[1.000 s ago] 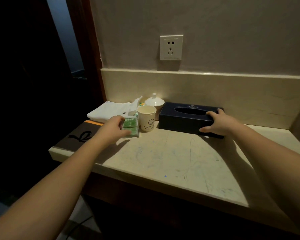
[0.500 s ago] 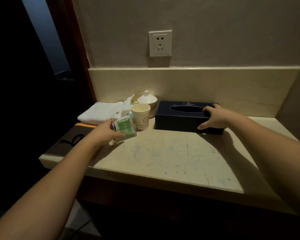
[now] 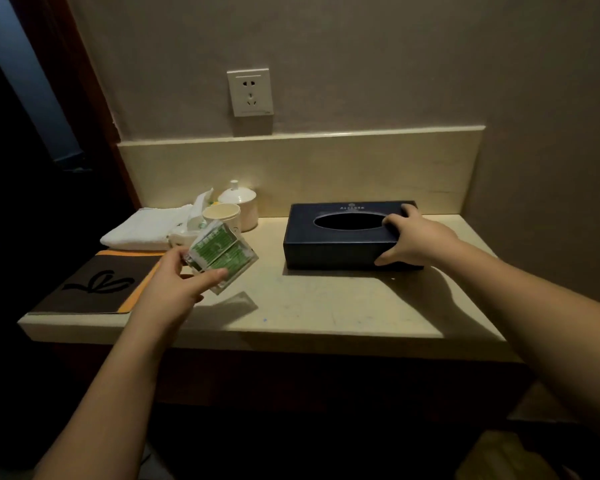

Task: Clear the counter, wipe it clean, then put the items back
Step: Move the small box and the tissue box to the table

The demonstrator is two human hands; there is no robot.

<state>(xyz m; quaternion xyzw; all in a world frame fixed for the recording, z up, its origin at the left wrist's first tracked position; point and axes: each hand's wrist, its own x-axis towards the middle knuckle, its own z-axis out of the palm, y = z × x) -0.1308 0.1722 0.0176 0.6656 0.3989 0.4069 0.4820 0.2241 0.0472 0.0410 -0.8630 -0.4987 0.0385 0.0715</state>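
Observation:
My left hand (image 3: pixel 174 285) pinches green sachets in a clear wrapper (image 3: pixel 220 256) and holds them tilted above the beige marble counter (image 3: pixel 326 306). My right hand (image 3: pixel 416 237) grips the right end of a dark blue tissue box (image 3: pixel 336 240) that stands on the counter near the back wall. Behind the sachets stand a paper cup (image 3: pixel 222 214) and a white lidded ceramic cup (image 3: pixel 239 202).
A folded white towel (image 3: pixel 142 228) lies at the back left, with a small white packet (image 3: pixel 184 235) beside it. A dark folder with an orange edge (image 3: pixel 94 284) covers the counter's left end. A wall socket (image 3: pixel 250 92) sits above the backsplash. Darkness lies left of the counter.
My left hand has lifted the green sachets off the counter and drawn them toward me. My right hand keeps its grip on the tissue box, which has shifted away from the cups.

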